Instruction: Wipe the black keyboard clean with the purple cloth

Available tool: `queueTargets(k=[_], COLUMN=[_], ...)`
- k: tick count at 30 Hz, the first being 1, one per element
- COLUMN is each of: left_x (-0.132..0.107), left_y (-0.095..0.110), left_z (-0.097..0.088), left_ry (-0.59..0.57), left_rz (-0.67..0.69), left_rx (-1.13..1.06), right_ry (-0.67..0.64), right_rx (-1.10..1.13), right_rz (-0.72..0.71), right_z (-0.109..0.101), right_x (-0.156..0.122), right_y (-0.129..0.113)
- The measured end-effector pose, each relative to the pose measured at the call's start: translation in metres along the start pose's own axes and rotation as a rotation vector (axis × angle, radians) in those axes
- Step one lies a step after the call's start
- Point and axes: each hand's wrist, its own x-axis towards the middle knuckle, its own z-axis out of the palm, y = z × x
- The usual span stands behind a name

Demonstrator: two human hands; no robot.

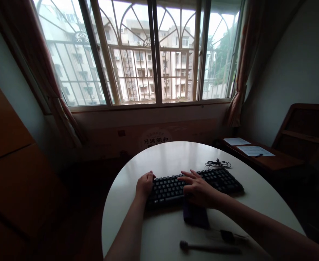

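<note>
A black computer keyboard lies across the white round table, its cable bundled behind it. My left hand is closed around the keyboard's left end, thumb on top. Over the middle keys is my right hand, with several fingers stretched out and apart; its lower fingers and palm are partly hidden in shadow. A dark purple folded cloth lies just in front of the keyboard, below my right hand, and its upper end is hidden under that hand.
On the white table, close to me, lie a dark-headed brush and a small black item. A wooden chair at the right holds papers and a pen. Behind the table are a barred window and curtains.
</note>
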Motion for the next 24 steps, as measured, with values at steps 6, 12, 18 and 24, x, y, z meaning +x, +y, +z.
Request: queueTargets(k=[6,12,18,24], left_x=[0.001,0.001,-0.001,-0.001], left_y=[0.0,0.0,0.003,0.007], left_z=[0.003,0.006,0.003,0.003], left_ry=[0.005,0.0,-0.005,-0.022], left_rz=[-0.005,-0.013,0.011,0.024], left_rx=[-0.013,-0.01,0.087,0.162], right_ry=[-0.015,-0.005,-0.017,-0.041], right_rx=[0.023,0.015,0.006,0.038], right_rz=[-0.025,-0.027,0.041,0.142], right_z=[0.005,0.004,-0.011,-0.034], right_x=[0.004,0.008,-0.017,-0.06], right_y=[0.001,-0.004,0.017,0.063])
